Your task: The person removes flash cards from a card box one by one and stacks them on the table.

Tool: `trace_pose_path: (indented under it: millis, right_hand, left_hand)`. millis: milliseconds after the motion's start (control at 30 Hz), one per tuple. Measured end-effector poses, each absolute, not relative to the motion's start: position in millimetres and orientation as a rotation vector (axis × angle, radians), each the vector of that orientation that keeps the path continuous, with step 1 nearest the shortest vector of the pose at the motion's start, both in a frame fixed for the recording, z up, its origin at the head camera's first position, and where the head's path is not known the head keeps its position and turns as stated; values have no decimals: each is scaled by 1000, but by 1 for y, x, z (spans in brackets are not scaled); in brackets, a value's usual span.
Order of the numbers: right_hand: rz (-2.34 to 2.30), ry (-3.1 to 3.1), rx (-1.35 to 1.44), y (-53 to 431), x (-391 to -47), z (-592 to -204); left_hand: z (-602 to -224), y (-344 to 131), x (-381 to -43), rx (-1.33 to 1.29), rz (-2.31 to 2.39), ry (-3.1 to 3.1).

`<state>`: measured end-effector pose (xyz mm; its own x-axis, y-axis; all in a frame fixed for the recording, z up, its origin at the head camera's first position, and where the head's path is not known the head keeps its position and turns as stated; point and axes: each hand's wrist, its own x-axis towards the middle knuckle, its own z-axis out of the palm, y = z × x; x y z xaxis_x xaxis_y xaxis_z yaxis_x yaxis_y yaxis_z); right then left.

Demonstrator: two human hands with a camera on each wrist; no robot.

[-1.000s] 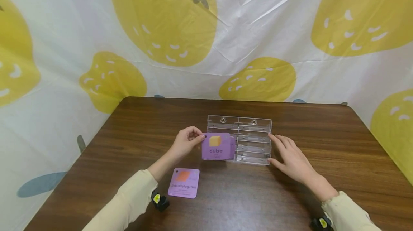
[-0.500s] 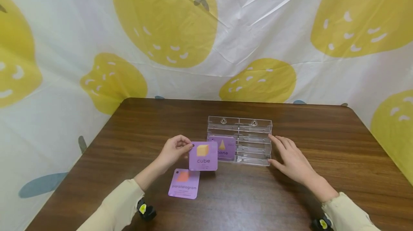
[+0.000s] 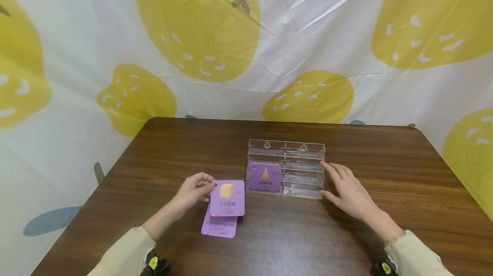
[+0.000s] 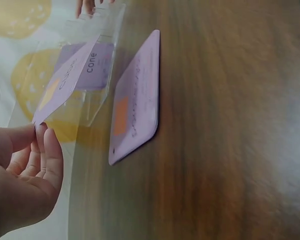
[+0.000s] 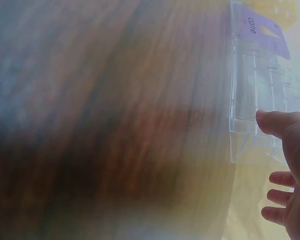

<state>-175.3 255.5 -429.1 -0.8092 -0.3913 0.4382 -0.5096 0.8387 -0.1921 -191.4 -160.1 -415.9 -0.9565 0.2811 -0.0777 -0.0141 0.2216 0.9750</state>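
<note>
- We see the left hand (image 3: 191, 191) pinching the cube card (image 3: 227, 203) at its upper left corner; the fingers cover little more than that corner, which we judge leaves the printed face readable.
- Below and to the right of those fingers, we find the parallelogram card (image 3: 220, 227) lying face up on the wood-grain tabletop (image 3: 181, 139), partly overlapped in the head view; the left wrist view shows us the cube card tilted and raised apart from it.
- At the far right of our scene, the right hand (image 3: 348, 191) has its fingers extended and released, the tips against the side of a clear plastic rack (image 3: 303, 167); we take this as a light steadying touch.
- Between the two sets of fingers, we see the cone card (image 3: 265, 177) standing in the rack's left column, probably held by the lip along its foot.
- A narrow strip of tabletop separates the cube card from the rack's left edge, by our reading.
- We note wider room left of the left fingers, while beyond the rack the tabletop's far edge meets a lemon-print sheet (image 3: 208, 96).
</note>
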Motion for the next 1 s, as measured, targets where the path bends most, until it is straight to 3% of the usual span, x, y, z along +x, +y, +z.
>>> trace_pose_path:
  millis: [1000]
  right_hand:
    - [416,-2621,686,255,-175,-429]
  left_hand:
    - [-433,-179,-174,167,1627,2265]
